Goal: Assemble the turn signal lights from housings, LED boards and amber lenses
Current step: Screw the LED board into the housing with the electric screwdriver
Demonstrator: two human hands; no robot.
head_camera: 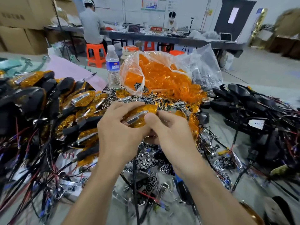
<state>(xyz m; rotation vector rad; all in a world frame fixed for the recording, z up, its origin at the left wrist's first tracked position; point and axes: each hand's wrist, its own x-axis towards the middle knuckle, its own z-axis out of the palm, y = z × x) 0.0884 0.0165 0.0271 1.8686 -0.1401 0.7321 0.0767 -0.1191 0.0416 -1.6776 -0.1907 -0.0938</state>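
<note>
Light (139, 116) is mid-scene, held just above the table clutter, amber lens up w/ a chrome strip across it. Left hand (120, 127) wraps its left end, fingers curled round it. Right hand (168, 129) grips the right end, thumb by the strip. Prob. light, stiff plastic; the glossy lens is likely slippery & scratch-prone, clips maybe brittle. Best held by the rim/sides, not the wires. Near: loose chrome parts (146, 161). Left: pile of done lights (81, 101). Right: black housings (251, 108). Far: lens bag (159, 75), bottle (112, 67).

Amber-lensed turn signal (139, 116), seemingly chrome-trimmed, tilted.
</note>
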